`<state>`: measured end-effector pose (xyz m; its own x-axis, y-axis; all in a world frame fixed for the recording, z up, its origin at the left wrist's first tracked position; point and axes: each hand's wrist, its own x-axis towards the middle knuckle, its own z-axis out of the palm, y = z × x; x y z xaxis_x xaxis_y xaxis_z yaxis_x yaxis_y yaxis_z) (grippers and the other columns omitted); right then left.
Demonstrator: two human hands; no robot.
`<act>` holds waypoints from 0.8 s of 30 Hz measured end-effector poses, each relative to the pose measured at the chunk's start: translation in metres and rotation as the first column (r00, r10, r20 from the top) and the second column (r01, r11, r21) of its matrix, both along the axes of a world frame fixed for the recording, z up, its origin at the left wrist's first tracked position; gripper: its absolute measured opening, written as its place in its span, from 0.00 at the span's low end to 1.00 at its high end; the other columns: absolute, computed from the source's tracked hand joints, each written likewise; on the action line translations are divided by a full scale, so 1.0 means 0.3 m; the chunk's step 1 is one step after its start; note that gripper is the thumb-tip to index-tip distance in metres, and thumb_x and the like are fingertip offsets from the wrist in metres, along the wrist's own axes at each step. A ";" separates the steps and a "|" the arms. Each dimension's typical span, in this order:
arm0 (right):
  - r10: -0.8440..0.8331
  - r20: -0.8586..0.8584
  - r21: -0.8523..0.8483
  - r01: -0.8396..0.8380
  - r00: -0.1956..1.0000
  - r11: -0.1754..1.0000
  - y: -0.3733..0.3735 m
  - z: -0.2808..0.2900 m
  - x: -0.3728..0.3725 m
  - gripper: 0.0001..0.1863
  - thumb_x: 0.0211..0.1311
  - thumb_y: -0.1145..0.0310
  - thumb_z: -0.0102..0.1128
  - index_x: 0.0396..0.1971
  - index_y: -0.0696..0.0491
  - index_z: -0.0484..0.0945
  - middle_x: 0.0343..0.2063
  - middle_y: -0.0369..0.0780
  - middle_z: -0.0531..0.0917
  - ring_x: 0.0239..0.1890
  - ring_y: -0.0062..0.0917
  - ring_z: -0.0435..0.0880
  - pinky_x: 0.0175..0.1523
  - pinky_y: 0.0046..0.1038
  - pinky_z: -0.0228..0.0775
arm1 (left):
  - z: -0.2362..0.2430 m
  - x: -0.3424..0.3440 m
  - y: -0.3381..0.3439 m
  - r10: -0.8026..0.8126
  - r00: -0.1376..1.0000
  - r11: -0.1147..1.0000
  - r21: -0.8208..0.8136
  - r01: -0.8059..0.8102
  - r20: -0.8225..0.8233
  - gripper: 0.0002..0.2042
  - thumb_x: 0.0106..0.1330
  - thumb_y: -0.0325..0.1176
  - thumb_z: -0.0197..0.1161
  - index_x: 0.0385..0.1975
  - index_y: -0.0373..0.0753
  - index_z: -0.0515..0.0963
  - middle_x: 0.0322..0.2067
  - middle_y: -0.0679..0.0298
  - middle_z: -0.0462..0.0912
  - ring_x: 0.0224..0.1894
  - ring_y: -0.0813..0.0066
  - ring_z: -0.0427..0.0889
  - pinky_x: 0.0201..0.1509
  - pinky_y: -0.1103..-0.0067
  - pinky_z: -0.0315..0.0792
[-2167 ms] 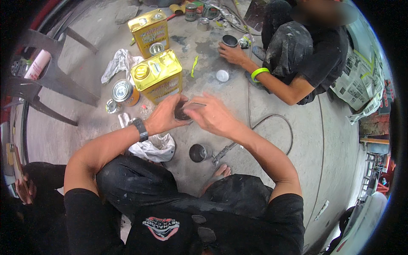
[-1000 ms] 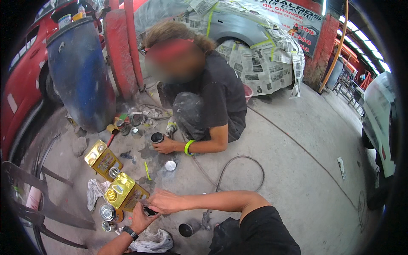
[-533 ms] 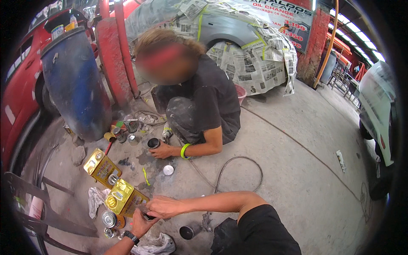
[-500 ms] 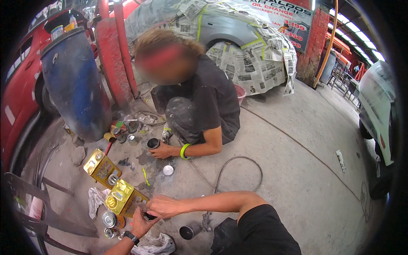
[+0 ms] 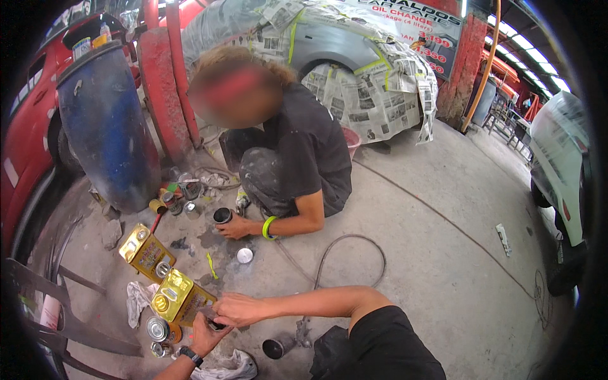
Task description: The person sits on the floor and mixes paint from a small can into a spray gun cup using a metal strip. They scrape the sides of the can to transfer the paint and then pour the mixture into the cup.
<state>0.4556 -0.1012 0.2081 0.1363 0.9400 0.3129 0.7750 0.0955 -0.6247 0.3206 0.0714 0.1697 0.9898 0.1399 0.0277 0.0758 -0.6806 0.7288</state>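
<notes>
My left hand (image 5: pixel 208 335), with a watch on its wrist, is wrapped round a small dark cup (image 5: pixel 216 325). My right hand (image 5: pixel 240 310) is closed over the cup's rim; what its fingers pinch, if anything, is hidden. Just beyond my hands stands a gold rectangular can (image 5: pixel 180 295), with a second gold can (image 5: pixel 144 254) farther left. A round tin (image 5: pixel 158 329) sits left of my left hand. Right of my hands a dark cup (image 5: pixel 278 347) lies tilted on the floor. Opposite me a crouching person (image 5: pixel 297 152) holds another dark cup (image 5: pixel 223 216).
A grey hose (image 5: pixel 382 259) loops over the concrete. Small tins (image 5: pixel 171 201) stand near a blue drum (image 5: pixel 107 126). A dark chair (image 5: pixel 76 310) is at the left, a white rag (image 5: pixel 231 366) below my hands. Behind, a car (image 5: pixel 335 38) is masked with newspaper.
The whole view has shifted slightly. My hands stay together at the small dark cup, with only a slight change in the fingers. The other person still holds their cup.
</notes>
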 end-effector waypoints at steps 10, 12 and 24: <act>-0.054 0.043 -0.130 0.059 0.998 0.990 -0.014 0.041 0.017 0.14 0.72 0.62 0.56 0.32 0.59 0.78 0.37 0.47 0.81 0.45 0.49 0.82 0.65 0.59 0.67 | -0.031 0.009 0.015 -0.013 1.000 1.000 -0.018 0.013 -0.020 0.38 0.42 0.42 0.86 0.51 0.33 0.71 0.45 0.47 0.82 0.48 0.51 0.83 0.52 0.63 0.76; -0.105 0.093 -0.116 0.115 0.990 0.987 -0.017 0.085 0.014 0.14 0.72 0.62 0.55 0.32 0.59 0.78 0.37 0.48 0.81 0.46 0.49 0.82 0.65 0.60 0.66 | -0.036 0.008 0.006 -0.026 0.998 0.999 0.024 0.024 0.061 0.35 0.42 0.42 0.86 0.47 0.33 0.71 0.41 0.49 0.79 0.46 0.51 0.81 0.49 0.63 0.75; 0.013 -0.051 -0.007 -0.013 0.999 1.000 -0.027 0.046 0.033 0.15 0.68 0.64 0.59 0.26 0.61 0.78 0.29 0.51 0.80 0.39 0.53 0.81 0.47 0.56 0.65 | -0.022 0.028 -0.002 -0.090 0.988 0.996 0.033 0.086 0.128 0.35 0.42 0.39 0.85 0.47 0.34 0.70 0.41 0.49 0.77 0.47 0.47 0.79 0.49 0.62 0.73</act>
